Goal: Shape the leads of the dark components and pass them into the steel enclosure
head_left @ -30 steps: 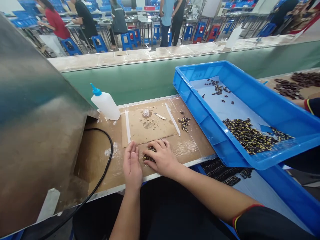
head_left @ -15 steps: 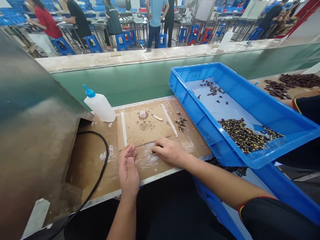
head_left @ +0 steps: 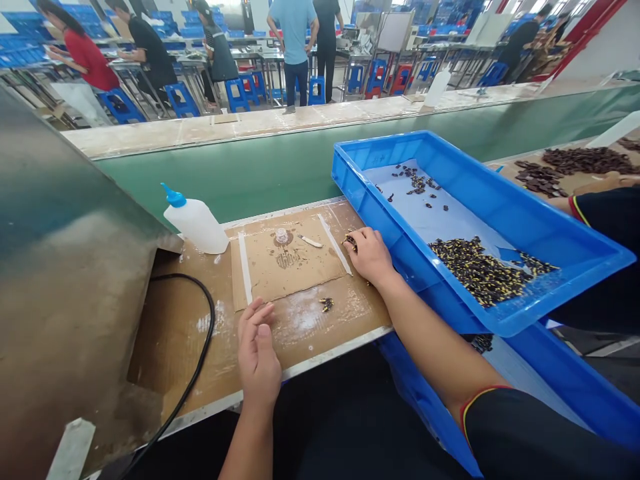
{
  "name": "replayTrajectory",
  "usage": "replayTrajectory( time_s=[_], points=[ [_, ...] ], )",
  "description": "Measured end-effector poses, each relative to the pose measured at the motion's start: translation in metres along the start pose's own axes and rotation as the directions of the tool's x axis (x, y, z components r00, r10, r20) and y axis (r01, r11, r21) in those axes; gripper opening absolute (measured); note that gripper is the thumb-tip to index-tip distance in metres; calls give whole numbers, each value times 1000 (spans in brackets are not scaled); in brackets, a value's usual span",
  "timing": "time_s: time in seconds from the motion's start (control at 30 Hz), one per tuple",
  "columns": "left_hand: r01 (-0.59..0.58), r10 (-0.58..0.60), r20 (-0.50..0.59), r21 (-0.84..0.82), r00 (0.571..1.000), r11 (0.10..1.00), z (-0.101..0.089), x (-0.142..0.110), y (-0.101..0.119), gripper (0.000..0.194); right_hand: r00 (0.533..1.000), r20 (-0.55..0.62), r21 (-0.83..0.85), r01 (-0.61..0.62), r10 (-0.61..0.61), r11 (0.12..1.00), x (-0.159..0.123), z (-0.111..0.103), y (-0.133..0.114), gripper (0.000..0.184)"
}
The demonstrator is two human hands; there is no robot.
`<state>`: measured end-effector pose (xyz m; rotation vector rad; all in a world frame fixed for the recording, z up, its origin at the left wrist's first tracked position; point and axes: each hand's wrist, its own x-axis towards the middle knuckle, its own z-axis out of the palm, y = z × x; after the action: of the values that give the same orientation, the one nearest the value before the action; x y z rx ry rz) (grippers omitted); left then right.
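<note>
1 small cluster of black-and-yellow pieces lies on the brown worktable, just beyond the near edge of the flat cardboard sheet. The right hand curls over another pile of such pieces between the sheet and the deep blue plastic tray; whether it grips any, I cannot tell. The left hand is empty, fingers loosely spread. On the sheet sit 1 small clear cup and 1 slim white-handled tool.
</note>
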<state>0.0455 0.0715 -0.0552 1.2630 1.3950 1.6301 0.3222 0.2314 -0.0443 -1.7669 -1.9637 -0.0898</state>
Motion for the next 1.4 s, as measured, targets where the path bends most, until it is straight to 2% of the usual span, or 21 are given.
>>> replayTrajectory(
  time_s=[0.13,0.33,0.47,0.6,0.73,0.8,0.87,0.93,1.0,1.07,1.27,1.4],
  points=[
    [5,-5,23,3,1000,1000,-1,1,1,38,999,43,4,21,-21,1000,-11,-1,-1,41],
    [2,-2,24,11,1000,1000,1,2,1,38,979,132,-92,167,-154,982,-47,-24,-20,58],
    [-6,5,33,20,999,1000,1,2,2,36,984,105,-73,155,-147,985,-63,-28,-26,56],
    [-13,11,43,39,999,999,2,2,4,36,997,51,-23,53,-52,998,-51,-20,-11,53],
    [-16,14,43,43,999,999,3,3,4,35,1000,3,19,-18,17,1000,-31,-14,1,63],
    [-14,12,42,44,999,999,3,3,4,35,1000,-16,19,-10,11,1000,-31,-17,-4,64],
    [-10,9,40,42,999,999,3,3,5,35,998,-15,50,68,-67,996,-40,-23,-14,59],
    [-5,3,38,40,999,999,3,2,5,35,975,52,117,207,-215,971,-58,-29,-28,50],
    [-1,-1,35,44,999,999,3,2,6,35,910,154,211,351,-385,912,-76,-33,-40,44],
    [-1,-1,32,56,999,998,3,2,6,35,851,208,289,418,-482,861,-91,-34,-47,40],
    [-20,17,33,74,999,997,4,3,7,34,814,233,348,441,-532,827,-96,-26,-55,25],
    [-32,29,39,81,999,996,2,3,8,33,790,260,327,470,-556,820,-95,-25,-57,25]
  ],
)
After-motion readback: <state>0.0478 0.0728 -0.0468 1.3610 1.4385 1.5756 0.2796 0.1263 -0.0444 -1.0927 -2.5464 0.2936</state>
